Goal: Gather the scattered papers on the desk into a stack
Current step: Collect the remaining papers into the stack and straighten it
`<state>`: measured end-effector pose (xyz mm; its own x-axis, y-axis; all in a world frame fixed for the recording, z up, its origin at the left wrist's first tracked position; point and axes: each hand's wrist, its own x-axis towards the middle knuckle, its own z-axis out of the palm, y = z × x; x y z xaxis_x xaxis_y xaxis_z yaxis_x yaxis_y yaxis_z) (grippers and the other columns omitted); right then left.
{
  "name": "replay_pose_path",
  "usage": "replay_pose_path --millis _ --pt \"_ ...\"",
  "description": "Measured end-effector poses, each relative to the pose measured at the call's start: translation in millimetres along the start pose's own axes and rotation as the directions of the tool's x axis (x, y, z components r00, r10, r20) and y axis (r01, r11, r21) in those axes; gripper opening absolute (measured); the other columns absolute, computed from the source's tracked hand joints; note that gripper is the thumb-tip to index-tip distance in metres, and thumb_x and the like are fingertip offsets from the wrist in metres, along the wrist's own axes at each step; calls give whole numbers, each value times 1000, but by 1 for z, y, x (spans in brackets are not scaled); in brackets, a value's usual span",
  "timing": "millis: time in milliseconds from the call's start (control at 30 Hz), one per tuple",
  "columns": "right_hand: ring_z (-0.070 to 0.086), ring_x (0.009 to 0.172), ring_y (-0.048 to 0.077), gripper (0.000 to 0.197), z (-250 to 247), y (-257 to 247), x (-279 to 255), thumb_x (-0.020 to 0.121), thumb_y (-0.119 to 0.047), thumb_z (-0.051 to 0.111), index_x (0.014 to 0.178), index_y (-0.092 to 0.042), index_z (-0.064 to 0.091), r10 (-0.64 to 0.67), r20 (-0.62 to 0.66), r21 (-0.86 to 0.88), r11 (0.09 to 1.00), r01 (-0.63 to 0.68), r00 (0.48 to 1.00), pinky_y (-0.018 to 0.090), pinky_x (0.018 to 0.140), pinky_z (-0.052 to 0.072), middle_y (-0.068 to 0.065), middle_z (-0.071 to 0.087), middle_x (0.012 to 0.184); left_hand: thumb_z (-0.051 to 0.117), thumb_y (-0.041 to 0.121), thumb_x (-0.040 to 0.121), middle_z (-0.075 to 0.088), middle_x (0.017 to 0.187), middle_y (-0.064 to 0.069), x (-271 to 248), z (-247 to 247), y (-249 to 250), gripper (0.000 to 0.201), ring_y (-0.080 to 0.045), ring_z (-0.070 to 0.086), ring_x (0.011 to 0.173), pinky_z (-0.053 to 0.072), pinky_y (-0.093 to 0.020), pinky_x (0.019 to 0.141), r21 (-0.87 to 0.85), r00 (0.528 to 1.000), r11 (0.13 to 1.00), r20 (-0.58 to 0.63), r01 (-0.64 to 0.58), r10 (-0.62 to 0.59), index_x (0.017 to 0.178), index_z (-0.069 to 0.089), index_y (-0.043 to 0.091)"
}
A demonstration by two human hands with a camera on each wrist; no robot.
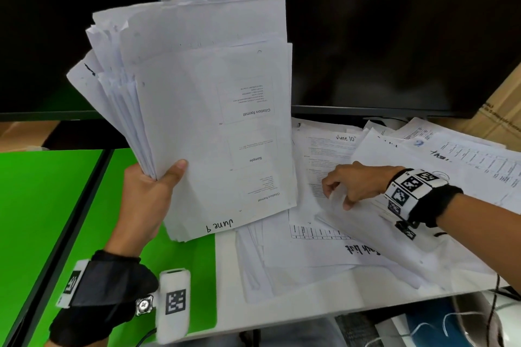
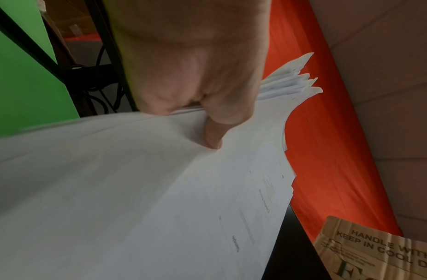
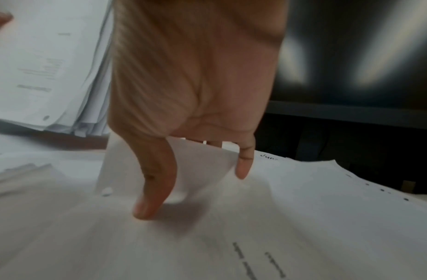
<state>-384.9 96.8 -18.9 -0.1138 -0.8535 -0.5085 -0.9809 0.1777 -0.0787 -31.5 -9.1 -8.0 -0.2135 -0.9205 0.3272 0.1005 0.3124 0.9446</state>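
A person's left hand (image 1: 146, 200) grips a thick, ragged stack (image 1: 197, 110) of papers by its lower left edge, thumb across the front sheet and fingers behind, holding it upright above the worktop (image 1: 296, 307). The sheets fan unevenly at the top and left, their edges out of line. The bundle looks weighty for a one-handed hold, yet limp. Thin paper of this kind bends and slides readily, so a pinch near one corner probably lets inner sheets creep; a hold nearer the middle of the edge, or a second hand beneath, would likely steady it.

To the right, loose sheets (image 1: 324, 248) lie overlapping on the worktop, some handwritten "June 10" and others printed with tables. The right hand (image 1: 355, 183) rests on them with fingers curled; the wrist view shows the thumb (image 3: 150, 193) pressing down while a sheet corner (image 3: 202, 170) curls up between thumb and fingers, apparently pinched. Single sheets lift easily at an edge but crease fast. The stack stands just left of this hand, its lower right corner overlapping the spread.
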Motion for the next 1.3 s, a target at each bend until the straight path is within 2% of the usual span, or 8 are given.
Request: replay_pose_path --millis 100,200,333,567,833,1000,1133,1300 --pt "43 110 17 35 -2 -5 -7 72 -23 77 83 -48 56 -81 4 -143 986 81 997 38 95 41 -13 43 105 63 -2 90 71 75 29 -2 1 1 28 9 66 72 49 -8 63 2 1000 1000 8 1 -1 91 64 26" --pt "42 102 7 32 -6 -14 -16 73 -20 78 71 -44 57 -213 -67 -119 972 204 975 28 88 44 -11 49 104 63 -1 90 71 76 29 -2 0 4 28 9 66 73 49 -8 64 8 1000 1000 15 -4 4 92 64 27" --pt "39 103 5 46 2 -26 -20 72 -13 77 110 -31 59 -265 -27 -89 961 262 964 22 87 40 -9 47 116 63 0 90 71 78 29 -1 -2 4 28 9 67 75 50 -8 65 9 1000 1000 15 -4 4 94 64 28" --pt "41 101 8 54 9 -26 -18 71 -12 77 114 -34 51 -234 -14 -73 970 232 972 26 85 40 -16 45 102 63 0 90 71 76 28 -2 1 3 28 9 66 73 50 -8 64 11 1000 1000 22 2 -2 91 64 28" --pt "47 95 9 15 11 -26 -21 73 -16 75 80 -26 66 -248 -45 -168 957 238 968 29 81 47 -13 46 93 64 2 90 72 78 26 -2 4 1 25 6 68 75 52 -11 67 1 1000 1000 25 17 -17 91 66 27" --pt "53 94 5 30 -4 -17 -27 82 1 61 99 -23 68 -240 -275 -3 969 249 931 20 83 46 -11 58 98 63 1 90 72 75 27 0 4 3 25 8 67 72 50 -8 63 -9 1000 1000 25 14 -13 91 65 26" --pt "50 98 8 18 -13 -9 -28 84 -6 64 96 -18 71 -260 -263 -112 965 239 929 22 88 44 -11 55 98 64 2 90 72 78 26 -1 1 2 25 7 67 74 50 -9 65 -7 1000 1000 24 19 -19 92 65 27" --pt "50 97 2 29 -48 8 -53 85 -8 67 96 -35 65 -179 -286 -152 978 139 942 23 88 46 -20 56 99 64 2 90 73 80 26 -1 -4 1 26 6 68 77 51 -10 65 -8 1000 1000 11 18 -18 93 65 27"
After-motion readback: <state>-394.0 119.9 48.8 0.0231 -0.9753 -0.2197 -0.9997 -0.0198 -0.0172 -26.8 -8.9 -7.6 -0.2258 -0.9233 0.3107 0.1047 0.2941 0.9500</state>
